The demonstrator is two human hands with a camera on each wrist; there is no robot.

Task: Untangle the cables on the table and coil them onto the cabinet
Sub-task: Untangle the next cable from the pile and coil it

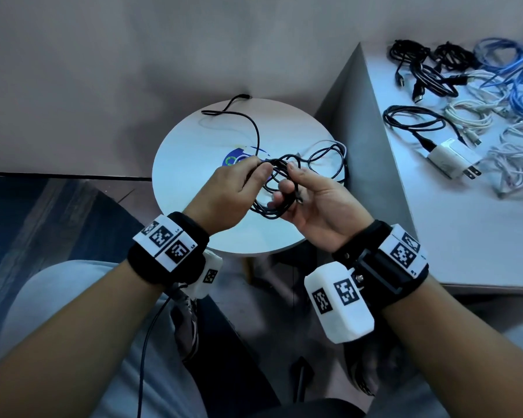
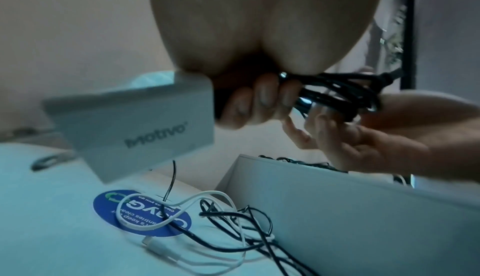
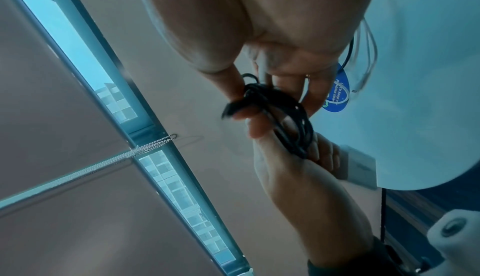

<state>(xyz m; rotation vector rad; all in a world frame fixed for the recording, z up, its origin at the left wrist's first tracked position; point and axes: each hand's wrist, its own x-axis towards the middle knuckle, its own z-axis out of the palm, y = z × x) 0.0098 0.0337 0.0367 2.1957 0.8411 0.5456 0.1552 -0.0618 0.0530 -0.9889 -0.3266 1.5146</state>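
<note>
Above the round table (image 1: 194, 206), both hands (image 1: 224, 194) (image 1: 320, 203) pinch the black cable coil (image 1: 272, 188); only the left-wrist view shows a white charger (image 2: 135, 124).

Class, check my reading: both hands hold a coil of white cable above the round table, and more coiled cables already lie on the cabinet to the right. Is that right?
One detail is wrong: the coil is black, not white, as the head view shows. The rest holds: the left hand and right hand grip it above the round table, and coiled cables lie on the cabinet.

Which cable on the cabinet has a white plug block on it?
The black cable nearest the cabinet's front-left corner: it ends at the white charger with metal prongs. The others are bare coils.
</note>
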